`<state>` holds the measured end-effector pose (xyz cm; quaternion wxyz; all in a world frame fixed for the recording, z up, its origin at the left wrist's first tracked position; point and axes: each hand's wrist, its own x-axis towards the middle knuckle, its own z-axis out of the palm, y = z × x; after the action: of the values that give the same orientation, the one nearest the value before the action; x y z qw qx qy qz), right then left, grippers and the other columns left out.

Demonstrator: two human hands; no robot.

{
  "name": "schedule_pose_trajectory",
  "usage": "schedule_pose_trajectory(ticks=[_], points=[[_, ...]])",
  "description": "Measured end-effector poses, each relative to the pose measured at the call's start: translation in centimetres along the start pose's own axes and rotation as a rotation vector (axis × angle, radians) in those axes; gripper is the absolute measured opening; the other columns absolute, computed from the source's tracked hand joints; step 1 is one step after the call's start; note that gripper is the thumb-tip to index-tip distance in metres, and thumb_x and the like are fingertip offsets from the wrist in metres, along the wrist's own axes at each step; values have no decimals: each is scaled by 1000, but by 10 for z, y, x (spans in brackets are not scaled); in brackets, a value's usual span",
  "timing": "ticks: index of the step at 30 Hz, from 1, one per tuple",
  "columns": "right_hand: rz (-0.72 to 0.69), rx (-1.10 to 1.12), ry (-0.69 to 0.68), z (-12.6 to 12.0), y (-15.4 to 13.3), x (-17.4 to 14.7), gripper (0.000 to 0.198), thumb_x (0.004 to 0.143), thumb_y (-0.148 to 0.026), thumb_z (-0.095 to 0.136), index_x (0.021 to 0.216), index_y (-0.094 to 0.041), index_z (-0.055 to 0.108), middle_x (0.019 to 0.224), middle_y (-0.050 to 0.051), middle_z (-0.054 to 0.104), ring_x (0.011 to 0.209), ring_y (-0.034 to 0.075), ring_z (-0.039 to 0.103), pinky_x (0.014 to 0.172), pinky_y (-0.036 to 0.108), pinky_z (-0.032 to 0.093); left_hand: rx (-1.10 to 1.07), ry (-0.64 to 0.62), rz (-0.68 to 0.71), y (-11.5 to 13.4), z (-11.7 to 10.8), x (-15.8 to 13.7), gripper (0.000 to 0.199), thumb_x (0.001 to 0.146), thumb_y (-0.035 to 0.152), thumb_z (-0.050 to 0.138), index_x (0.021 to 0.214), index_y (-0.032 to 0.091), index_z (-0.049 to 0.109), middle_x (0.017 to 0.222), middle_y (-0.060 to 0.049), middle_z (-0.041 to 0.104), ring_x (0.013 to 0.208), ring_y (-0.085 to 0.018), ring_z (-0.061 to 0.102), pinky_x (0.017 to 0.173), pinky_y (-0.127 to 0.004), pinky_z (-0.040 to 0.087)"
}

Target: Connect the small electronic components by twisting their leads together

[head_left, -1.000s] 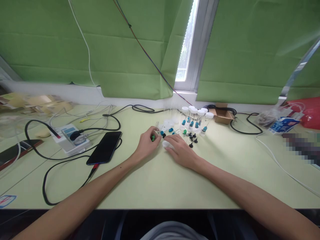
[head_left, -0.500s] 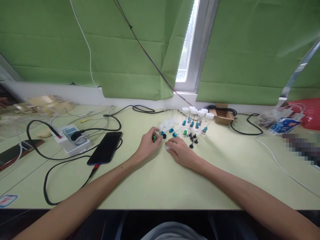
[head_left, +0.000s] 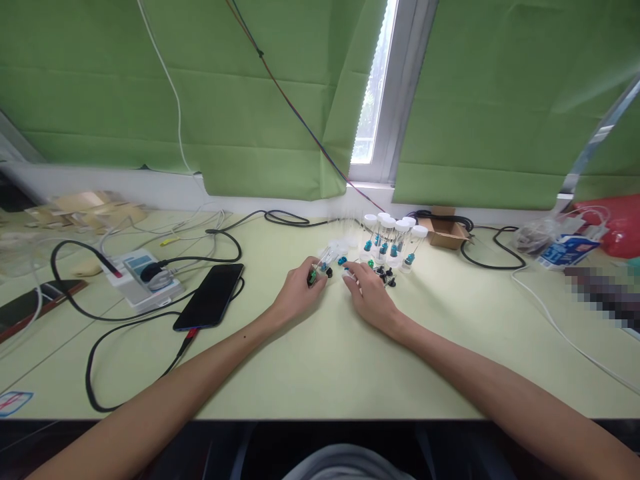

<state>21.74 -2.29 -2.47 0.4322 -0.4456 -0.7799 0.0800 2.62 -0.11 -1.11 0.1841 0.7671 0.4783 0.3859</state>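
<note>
My left hand (head_left: 299, 288) is closed around a small green-and-black piece (head_left: 313, 276) with a thin, shiny stem pointing up. To its right, my right hand (head_left: 374, 297) pinches a small white cap (head_left: 348, 274), partly covered by the fingers. Small blue pieces (head_left: 343, 261) and a black piece (head_left: 329, 273) lie between the hands. Several black pieces (head_left: 391, 281) and a green one (head_left: 371, 264) sit just past my right fingers. Behind them stand several clear vials with white caps (head_left: 419, 231), blue pieces inside. Clear uncapped tubes (head_left: 350, 227) are faint behind the loose pieces.
On the left, a black phone (head_left: 210, 297) is plugged into a cable near a white power strip (head_left: 143, 280). Black cables loop along the back. A small cardboard box (head_left: 447, 235) stands behind the vials. A blue-and-white packet (head_left: 569, 251) and a red bag (head_left: 620, 230) lie far right.
My right hand has moved slightly right and away from me with the white cap, over the loose pieces. My left hand has tilted the green-and-black piece, showing more of it.
</note>
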Motion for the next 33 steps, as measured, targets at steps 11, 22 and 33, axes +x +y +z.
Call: schedule_pose_trajectory(ticks=[11, 22, 33], points=[[150, 157, 182, -4, -2, 4, 23, 100, -31, 38, 109, -19, 56, 107, 10, 59, 85, 20, 59, 78, 34, 47, 51, -107, 67, 5, 1, -3, 24, 85, 33, 53, 105, 22, 59, 65, 5, 53, 57, -11, 45, 57, -23, 36], [162, 179, 146, -4, -3, 4, 21, 100, -35, 40, 103, -19, 54, 95, 6, 60, 74, 17, 57, 71, 31, 44, 55, -177, 120, 8, 0, -7, 31, 84, 34, 55, 110, 19, 61, 66, 4, 57, 58, -11, 48, 58, -22, 38], [168, 165, 85, -7, -5, 3, 25, 100, -38, 36, 106, -20, 53, 72, 0, 55, 65, 17, 54, 68, 30, 41, 77, -195, 157, 8, -1, -7, 35, 83, 33, 55, 114, 19, 62, 66, 4, 58, 58, -12, 48, 61, -23, 41]])
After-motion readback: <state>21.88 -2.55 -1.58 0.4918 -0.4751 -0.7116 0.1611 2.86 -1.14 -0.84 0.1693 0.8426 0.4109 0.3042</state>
